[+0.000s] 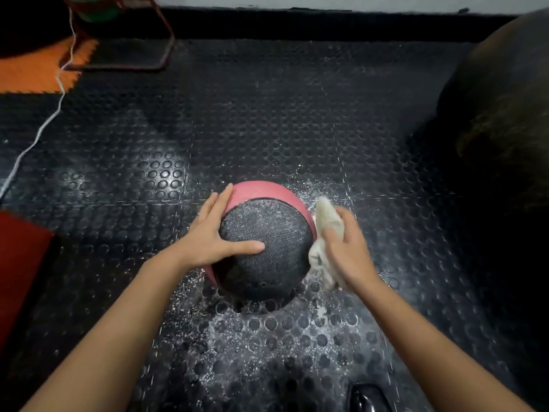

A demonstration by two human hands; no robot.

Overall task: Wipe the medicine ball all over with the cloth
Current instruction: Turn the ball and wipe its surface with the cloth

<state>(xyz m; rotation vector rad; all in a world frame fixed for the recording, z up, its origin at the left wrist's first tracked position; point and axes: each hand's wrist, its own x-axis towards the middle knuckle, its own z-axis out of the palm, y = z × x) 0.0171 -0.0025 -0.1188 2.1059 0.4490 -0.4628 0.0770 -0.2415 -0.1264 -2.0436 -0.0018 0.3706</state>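
On floor (267,114): medicine ball (264,248), cloth (322,224).

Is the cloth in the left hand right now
No, the right hand presses the cloth on the medicine ball; the left hand is bare.
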